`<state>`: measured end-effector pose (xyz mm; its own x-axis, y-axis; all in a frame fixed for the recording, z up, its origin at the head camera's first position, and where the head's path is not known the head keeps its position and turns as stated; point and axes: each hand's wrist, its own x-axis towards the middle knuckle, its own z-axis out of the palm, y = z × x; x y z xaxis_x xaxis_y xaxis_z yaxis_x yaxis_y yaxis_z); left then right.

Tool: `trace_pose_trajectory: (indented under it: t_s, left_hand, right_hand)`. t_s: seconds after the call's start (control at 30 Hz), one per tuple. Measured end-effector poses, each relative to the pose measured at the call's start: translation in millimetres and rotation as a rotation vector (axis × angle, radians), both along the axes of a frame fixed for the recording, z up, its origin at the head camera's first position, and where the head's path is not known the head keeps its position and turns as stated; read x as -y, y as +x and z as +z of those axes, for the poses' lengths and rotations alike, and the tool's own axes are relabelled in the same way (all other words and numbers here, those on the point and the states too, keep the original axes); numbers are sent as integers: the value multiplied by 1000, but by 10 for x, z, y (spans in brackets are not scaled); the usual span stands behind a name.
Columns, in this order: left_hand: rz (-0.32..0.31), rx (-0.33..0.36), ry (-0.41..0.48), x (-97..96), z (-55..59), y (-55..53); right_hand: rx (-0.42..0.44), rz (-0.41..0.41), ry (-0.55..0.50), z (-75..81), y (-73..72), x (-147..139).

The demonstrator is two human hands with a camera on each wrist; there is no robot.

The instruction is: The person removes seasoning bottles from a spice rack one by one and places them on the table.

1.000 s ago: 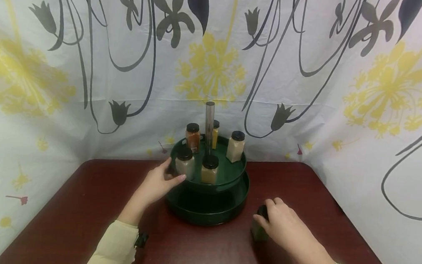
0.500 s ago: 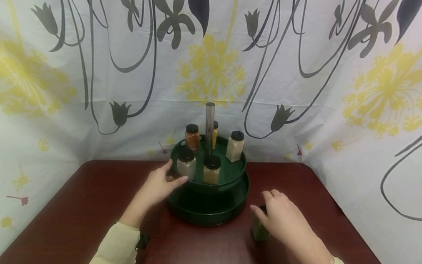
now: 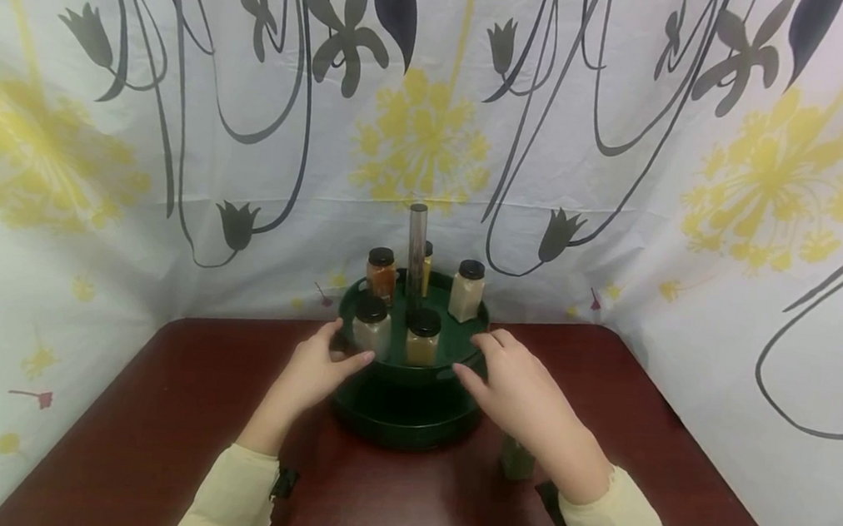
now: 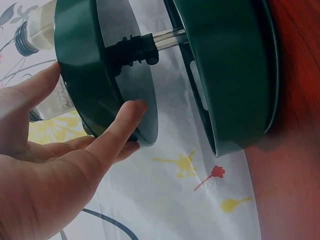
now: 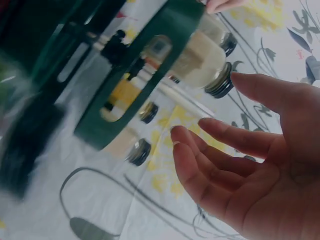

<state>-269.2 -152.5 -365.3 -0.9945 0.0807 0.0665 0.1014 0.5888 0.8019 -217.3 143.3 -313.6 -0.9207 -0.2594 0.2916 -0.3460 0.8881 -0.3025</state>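
Observation:
A two-tier dark green turntable stands on the table, its upper tray [image 3: 412,374] above a wider-set lower tray [image 3: 406,435]. At its left edge, my left hand [image 3: 310,374] grips the upper tray, thumb at the rim and fingers reaching underneath, as the left wrist view shows. On that tier are several black-lidded jars, among them a whitish jar [image 3: 372,335] and a tan jar [image 3: 423,350] in front. My right hand [image 3: 523,393] hovers at the tray's right front, fingers loosely bent around nothing. Below its forearm sits a green jar [image 3: 517,463], its top hidden.
Behind these stand an orange jar [image 3: 380,283], a yellow jar [image 3: 425,273] and a cream jar [image 3: 467,296]. A metal post [image 3: 417,250] rises from the turntable's middle. The dark red table [image 3: 229,397] is backed and flanked by a patterned curtain [image 3: 441,39].
My right hand has let go of the green jar's lid and moved left and forward to the upper tray. The front jars shifted slightly right earlier. The left hand stays at the tray.

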Motion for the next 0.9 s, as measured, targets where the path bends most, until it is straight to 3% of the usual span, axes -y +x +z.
trace_pose_trajectory:
  t_s: [0.4,0.6,0.9]
  left_hand:
    - [-5,1,7,37,-6,15]
    - [-10,11,2,43,1,17]
    - [-16,7,7,48,5,3]
  right_hand:
    - [13,47,7,327,-239,452]
    - [55,34,22,322,-357,526]
    - [66,54,11,272,-394,579]
